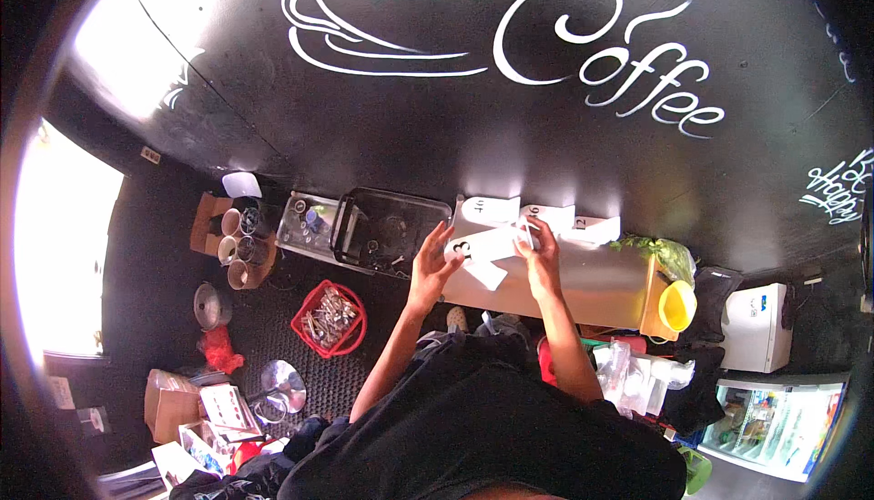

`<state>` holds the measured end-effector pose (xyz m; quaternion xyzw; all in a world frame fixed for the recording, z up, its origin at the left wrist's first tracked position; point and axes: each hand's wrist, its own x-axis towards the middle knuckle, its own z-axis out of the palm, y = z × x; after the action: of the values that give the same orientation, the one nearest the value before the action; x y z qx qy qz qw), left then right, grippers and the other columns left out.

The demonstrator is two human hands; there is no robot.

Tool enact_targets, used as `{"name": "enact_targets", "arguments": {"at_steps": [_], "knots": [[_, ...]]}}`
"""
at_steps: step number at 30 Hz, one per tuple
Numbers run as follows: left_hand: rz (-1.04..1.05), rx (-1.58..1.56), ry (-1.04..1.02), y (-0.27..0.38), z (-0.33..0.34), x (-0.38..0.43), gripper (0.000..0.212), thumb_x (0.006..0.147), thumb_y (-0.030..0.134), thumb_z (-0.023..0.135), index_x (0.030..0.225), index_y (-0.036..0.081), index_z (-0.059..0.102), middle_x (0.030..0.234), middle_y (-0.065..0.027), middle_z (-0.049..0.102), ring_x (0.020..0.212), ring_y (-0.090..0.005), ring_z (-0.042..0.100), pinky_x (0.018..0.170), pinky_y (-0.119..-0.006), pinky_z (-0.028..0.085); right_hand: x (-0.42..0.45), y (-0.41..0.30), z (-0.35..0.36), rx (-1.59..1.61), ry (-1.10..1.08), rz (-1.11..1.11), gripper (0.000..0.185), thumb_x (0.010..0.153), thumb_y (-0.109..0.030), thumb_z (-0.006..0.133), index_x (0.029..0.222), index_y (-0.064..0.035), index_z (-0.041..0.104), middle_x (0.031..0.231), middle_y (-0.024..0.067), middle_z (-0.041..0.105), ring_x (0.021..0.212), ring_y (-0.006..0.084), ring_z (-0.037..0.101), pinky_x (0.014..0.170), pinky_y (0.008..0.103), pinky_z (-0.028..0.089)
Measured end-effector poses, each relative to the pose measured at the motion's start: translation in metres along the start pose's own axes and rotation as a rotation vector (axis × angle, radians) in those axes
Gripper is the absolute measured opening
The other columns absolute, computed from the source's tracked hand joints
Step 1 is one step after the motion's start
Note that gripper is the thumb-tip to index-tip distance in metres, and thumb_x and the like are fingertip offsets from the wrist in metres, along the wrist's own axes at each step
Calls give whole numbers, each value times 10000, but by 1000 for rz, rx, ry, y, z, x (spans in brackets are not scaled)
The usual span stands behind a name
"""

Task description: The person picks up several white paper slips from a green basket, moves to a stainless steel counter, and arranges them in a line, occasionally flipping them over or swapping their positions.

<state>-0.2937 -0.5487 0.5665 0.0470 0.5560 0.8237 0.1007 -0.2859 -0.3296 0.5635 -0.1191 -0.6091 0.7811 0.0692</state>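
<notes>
Between my two hands is a white number sign [488,244] with black figures at one end, held above a metal-topped table [594,281]. My left hand [431,271] has its thumb and spread fingers around the sign's left end. At the other end, my right hand [543,261] pinches the sign between thumb and fingers. A small white flap [487,275] sticks out below it, and I cannot tell whether it is part of the sign. Along the wall behind stand similar white signs: one at left [490,211], one in the middle [556,217], one at right [597,229].
A black plastic tub [392,227] and a clear tray [304,227] adjoin the table's left. A red basket of cutlery [329,321] stands on the floor mat. At right are bagged leafy greens [672,258], a yellow bowl [676,305] and a glass-front display fridge [771,425].
</notes>
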Motion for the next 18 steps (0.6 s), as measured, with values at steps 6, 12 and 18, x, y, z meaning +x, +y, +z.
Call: {"name": "enact_targets", "arguments": {"at_steps": [6,12,18], "knots": [[-81,61,110,11,2,0,535,819,2,682,1306,-39,465,1206,-148,589,1023,-189,610,835,-301,538,6,-15,12,-130,-24,-106,523,746,-83,761,1214,-48,530,1124,77,567,981,179,591,798,310,527],[50,68,159,18,10,1,407,828,-1,680,1207,-44,540,1116,-114,622,977,-164,617,840,-288,536,-8,-32,30,-467,-27,-349,606,688,-153,820,1213,-42,538,1075,95,609,987,190,585,872,335,476],[69,60,176,15,11,1,405,827,-3,680,1204,-43,540,1133,-117,615,982,-166,616,838,-286,536,2,-10,16,-429,126,-353,397,830,-138,694,1194,-30,578,1052,91,652,969,157,606,848,298,479]]}}
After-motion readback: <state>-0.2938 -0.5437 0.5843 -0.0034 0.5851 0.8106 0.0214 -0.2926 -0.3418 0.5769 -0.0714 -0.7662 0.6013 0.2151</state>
